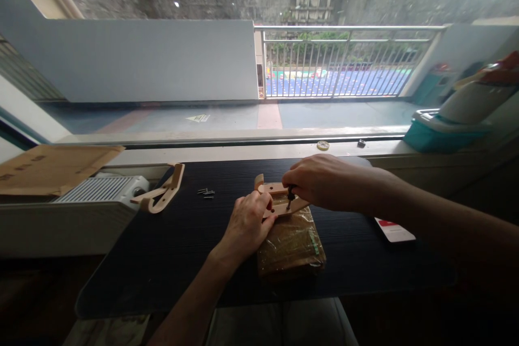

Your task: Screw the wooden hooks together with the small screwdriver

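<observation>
A flat wooden piece (279, 198) lies across the top of a clear plastic bag of brown parts (291, 246) on the black table (162, 248). My left hand (247, 224) is closed on the wooden piece's near left edge, pinning it down. My right hand (320, 181) pinches a small dark screwdriver (290, 198) whose tip stands upright on the wooden piece. Several small dark screws (206, 192) lie loose on the table to the left. A second, angled wooden piece (164, 193) rests at the table's far left corner.
A white ribbed appliance (97, 190) with cardboard (48, 167) on it stands at the left. A white and red card (393, 228) lies at the right. On the window ledge sit a tape roll (323, 145), a small dark object (360, 143) and a teal container (441, 132).
</observation>
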{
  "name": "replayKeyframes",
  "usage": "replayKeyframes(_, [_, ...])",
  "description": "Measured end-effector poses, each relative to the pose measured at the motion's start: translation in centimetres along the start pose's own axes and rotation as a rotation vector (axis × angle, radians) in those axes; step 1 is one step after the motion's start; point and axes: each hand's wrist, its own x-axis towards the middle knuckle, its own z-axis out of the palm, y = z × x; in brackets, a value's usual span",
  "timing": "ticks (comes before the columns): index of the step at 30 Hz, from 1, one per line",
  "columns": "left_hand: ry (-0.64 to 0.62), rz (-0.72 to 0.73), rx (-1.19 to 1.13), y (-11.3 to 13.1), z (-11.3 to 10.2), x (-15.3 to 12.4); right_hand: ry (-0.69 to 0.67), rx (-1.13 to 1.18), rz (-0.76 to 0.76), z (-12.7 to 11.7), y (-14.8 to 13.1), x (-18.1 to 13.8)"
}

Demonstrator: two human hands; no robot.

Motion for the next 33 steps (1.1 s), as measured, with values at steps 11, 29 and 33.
replayKeyframes(11, [-0.002, -0.006, -0.012, 0.1, -0.1, 0.1, 0.034, 0.013, 0.11, 0.3, 0.1, -0.1])
replayKeyframes(29, [-0.01, -0.005, 0.006, 0.1, -0.2, 0.1, -0.015, 0.046, 0.061, 0.9, 0.6, -0.1])
replayKeyframes(33, [-0.007, 0.002, -0.001, 0.1, -0.2, 0.0, -0.011, 0.048, 0.078, 0.6, 0.4, -0.4])
